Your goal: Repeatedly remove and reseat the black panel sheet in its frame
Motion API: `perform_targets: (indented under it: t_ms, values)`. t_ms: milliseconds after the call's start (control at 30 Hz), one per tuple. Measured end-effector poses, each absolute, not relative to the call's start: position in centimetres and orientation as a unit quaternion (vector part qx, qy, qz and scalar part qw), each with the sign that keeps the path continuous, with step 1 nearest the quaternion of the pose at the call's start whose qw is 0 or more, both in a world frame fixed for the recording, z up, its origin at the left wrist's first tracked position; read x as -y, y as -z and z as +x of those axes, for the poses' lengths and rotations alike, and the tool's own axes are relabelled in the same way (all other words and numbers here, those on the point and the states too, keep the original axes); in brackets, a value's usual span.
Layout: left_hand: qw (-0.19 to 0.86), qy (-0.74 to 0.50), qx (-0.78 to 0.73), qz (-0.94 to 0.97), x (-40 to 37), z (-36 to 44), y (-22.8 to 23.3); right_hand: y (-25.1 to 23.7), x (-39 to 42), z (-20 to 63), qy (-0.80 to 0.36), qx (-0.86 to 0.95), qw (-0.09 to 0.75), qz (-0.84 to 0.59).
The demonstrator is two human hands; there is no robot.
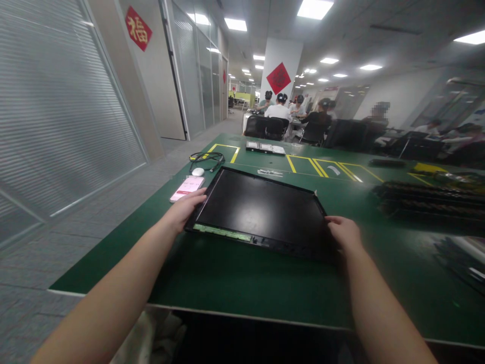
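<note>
A black display panel [261,207] lies flat on the green table [235,278], with a green circuit strip along its near edge. My left hand [185,207] grips the panel's left edge, fingers curled over it. My right hand [344,233] holds the panel's near right corner. Both forearms reach in from the bottom of the view.
A pink-screened phone [187,188], a white mouse [197,172] and a coiled black cable [207,158] lie left of the panel. Black trays [428,202] are stacked at the right. Several seated people work at the far tables [280,114]. Glass walls line the left.
</note>
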State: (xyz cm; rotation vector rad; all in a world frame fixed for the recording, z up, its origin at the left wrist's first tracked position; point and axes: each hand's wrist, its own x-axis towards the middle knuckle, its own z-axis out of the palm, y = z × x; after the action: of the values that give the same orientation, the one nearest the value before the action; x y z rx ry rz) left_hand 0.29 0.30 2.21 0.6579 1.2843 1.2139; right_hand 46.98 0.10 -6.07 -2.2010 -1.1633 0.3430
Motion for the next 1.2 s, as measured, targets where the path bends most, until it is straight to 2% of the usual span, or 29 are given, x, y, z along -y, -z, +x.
perform_targets:
  t_ms: [367,900,1067,1200]
  values:
    - [0.614,-0.525,-0.525,0.269,-1.0,0.3,-1.4,6.6,-0.6,47.3,-0.131,0.456,0.294,-0.83]
    - [0.615,-0.452,-0.539,0.356,-0.2,-0.5,-1.4,7.3,-0.8,47.8,-0.147,0.466,0.317,-0.813]
    - [0.58,-0.437,-0.562,0.395,-0.7,-1.4,-1.1,7.0,-0.4,47.4,-0.118,0.478,0.347,-0.798]
    - [0.49,-0.42,-0.614,0.455,-1.0,-1.6,-0.4,6.8,-0.3,47.1,-0.132,0.481,0.353,-0.792]
